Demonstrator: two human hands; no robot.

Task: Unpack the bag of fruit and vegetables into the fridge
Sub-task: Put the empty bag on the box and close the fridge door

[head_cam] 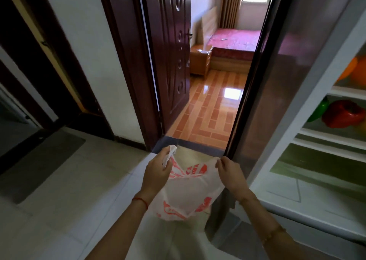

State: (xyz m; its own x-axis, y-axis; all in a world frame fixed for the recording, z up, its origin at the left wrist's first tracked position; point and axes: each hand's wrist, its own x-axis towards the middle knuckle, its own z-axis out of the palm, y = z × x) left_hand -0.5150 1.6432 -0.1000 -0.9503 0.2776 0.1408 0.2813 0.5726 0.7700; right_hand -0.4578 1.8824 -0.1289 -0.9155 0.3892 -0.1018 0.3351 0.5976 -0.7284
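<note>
1. A thin white plastic carrier bag with red-orange print (188,192) hangs between both hands, low in the middle of the view, above the pale tiled floor (69,210) and just in front of the dark doorway threshold.
2. The left hand (158,170) grips one bunched handle of the bag, fingers curled round it; a red string bracelet (140,201) sits on that wrist.
3. The right hand (229,174) pinches the opposite edge of the bag's mouth between thumb and fingertips — the two hands hold the opening stretched apart.
4. The bag looks slack and flat; whether anything lies inside cannot be told.
5. At the right stands the open white fridge (309,109), its shelves visible. On an upper shelf sits an orange fruit (358,71); on the shelf below lie a red bell pepper (342,114) and, just beside it, a green pepper (318,111).
6. Straight ahead, a dark brown panelled wooden door (168,51) stands open onto a room with a pink-covered bed (235,39) and glossy orange striped flooring.
</note>
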